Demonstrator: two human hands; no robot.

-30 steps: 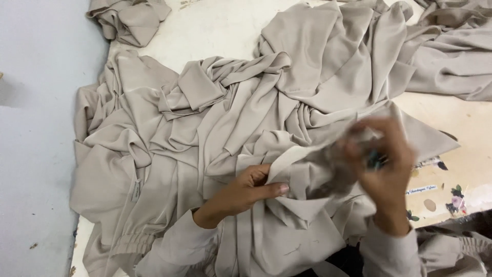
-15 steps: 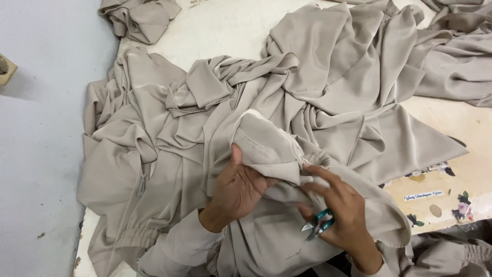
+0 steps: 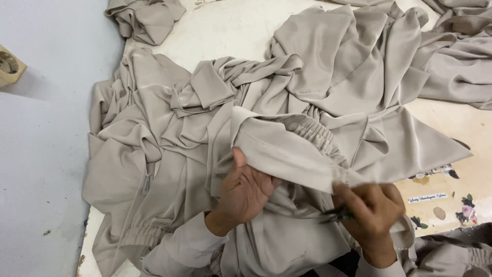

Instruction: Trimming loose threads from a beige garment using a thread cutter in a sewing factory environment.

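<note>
Table [image 3: 241, 31]: a pale, off-white work surface filling most of the frame; its bare parts show at upper centre and along the right edge, where small printed flower and leaf motifs appear at lower right.
Floor [image 3: 46, 169]: plain blue-grey, running down the left side of the frame.
Beige garment [image 3: 318, 92]: a large heap of smooth, satiny cloth spread across the middle of the table, deeply creased and folded; it reaches from the left table edge to the upper right corner.
Elastic cuff [image 3: 312, 134]: a gathered, ruched band at frame centre, on the raised fold stretched between the two hands.
Second bundle [image 3: 146, 15]: a smaller crumpled lump of the same cloth at the upper left, apart from the main heap.
Left hand [image 3: 245, 191]: lower centre, palm up, fingers half curled under the raised fold, thumb pressing the cloth edge from above; beige sleeve at the wrist.
Right hand [image 3: 374, 213]: lower right, closed around the fold's end and around small snips.
Snips [image 3: 335, 215]: dark, slim blades poking left out of the right fist, just below the fold.
Wooden block [image 3: 10, 64]: a small tan piece at the far left edge, on the floor.
</note>
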